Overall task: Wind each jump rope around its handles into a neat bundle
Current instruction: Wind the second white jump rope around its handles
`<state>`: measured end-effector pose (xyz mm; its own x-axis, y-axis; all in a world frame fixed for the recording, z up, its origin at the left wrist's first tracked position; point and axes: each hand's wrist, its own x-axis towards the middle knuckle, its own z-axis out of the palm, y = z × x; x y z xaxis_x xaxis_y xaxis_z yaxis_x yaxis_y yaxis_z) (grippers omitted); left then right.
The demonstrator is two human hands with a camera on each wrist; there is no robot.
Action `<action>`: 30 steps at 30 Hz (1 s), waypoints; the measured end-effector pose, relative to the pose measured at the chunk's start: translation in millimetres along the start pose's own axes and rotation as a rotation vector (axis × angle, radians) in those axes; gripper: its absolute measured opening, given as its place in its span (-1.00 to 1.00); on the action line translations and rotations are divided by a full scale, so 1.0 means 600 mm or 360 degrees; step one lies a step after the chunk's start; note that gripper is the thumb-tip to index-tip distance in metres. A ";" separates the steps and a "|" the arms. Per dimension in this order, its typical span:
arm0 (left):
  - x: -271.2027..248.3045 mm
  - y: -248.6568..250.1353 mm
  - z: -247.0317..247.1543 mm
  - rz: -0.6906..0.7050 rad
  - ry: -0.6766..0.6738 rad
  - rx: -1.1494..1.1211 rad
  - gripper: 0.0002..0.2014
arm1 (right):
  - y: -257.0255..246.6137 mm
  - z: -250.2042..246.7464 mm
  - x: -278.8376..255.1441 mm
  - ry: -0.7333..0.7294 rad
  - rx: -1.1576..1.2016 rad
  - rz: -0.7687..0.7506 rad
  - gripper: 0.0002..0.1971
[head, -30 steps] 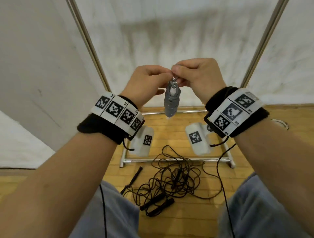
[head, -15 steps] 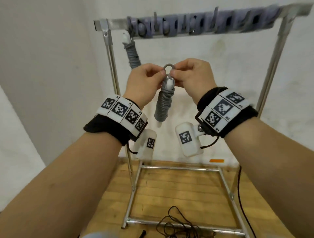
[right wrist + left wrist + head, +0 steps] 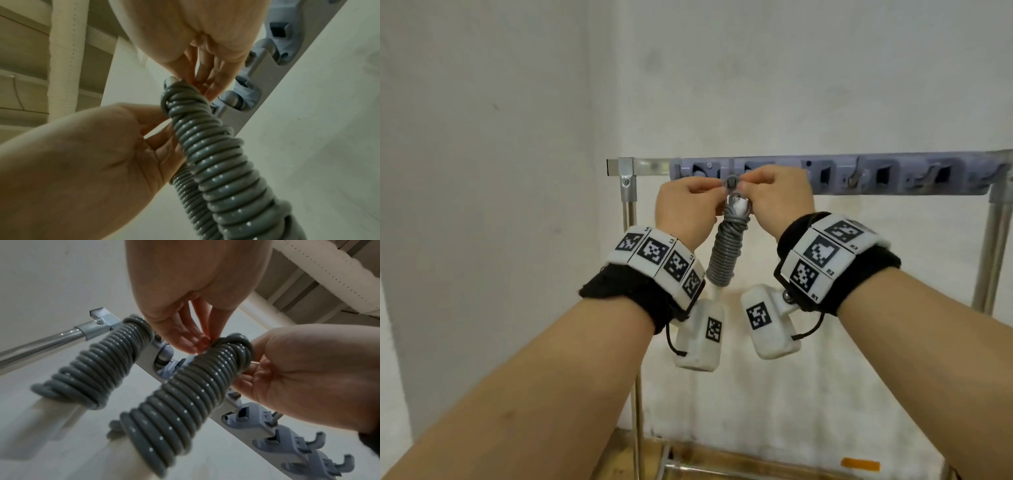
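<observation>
Both hands have risen with the bundle (image 3: 722, 255) to the hook rail (image 3: 859, 178), and the floor with its loose ropes has left view. Left hand (image 3: 686, 205) and right hand (image 3: 779, 202) each have fingers pinched together on the small loop (image 3: 731, 180) at the bundle's top, just in front of the rail's left end. Hanging it well probably means holding the loop open and square to a free hook, then easing it on. A second bundle (image 3: 96, 373) already hangs to the left. No containers show.
</observation>
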<state>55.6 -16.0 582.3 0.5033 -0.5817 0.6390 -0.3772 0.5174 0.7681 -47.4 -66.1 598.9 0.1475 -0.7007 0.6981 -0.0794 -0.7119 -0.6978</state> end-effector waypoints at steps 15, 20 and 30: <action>0.088 0.006 0.024 0.0080 0.0135 0.0114 -0.78 | -0.009 0.016 0.076 0.0089 -0.0002 0.0028 -0.68; 0.086 -0.009 0.027 0.0017 0.0078 0.0247 -0.79 | 0.010 0.019 0.062 -0.0026 0.0034 0.0135 -0.74; 0.032 -0.017 0.008 0.0372 0.0121 0.0593 -0.87 | 0.037 0.010 -0.007 0.0076 0.0018 0.0031 -0.87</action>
<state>65.5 -35.3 587.0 0.4215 -0.4210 0.8032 -0.7352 0.3599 0.5745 -43.5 -78.6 579.5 0.0986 -0.7160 0.6911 -0.0703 -0.6978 -0.7129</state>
